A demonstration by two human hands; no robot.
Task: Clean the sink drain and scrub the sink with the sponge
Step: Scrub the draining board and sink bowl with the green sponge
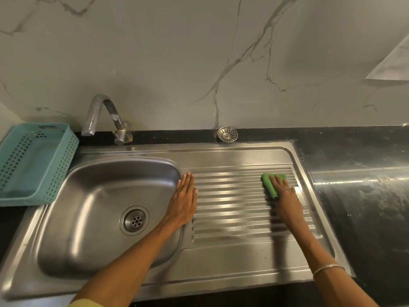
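A steel sink (93, 196) fills the left of the view, with its drain (134, 220) open at the bottom of the bowl. The round metal strainer (227, 134) lies on the black ledge behind the ribbed drainboard (234, 209). My left hand (184, 200) rests flat, fingers straight, on the strip between bowl and drainboard. My right hand (285, 196) presses a green sponge (269, 185) against the far right of the drainboard, fingers spread over it.
A curved tap (100, 116) stands behind the bowl. A teal perforated basket (33, 162) sits at the left of the sink. Black wet-looking countertop (365, 196) runs to the right. A marble-patterned wall rises behind.
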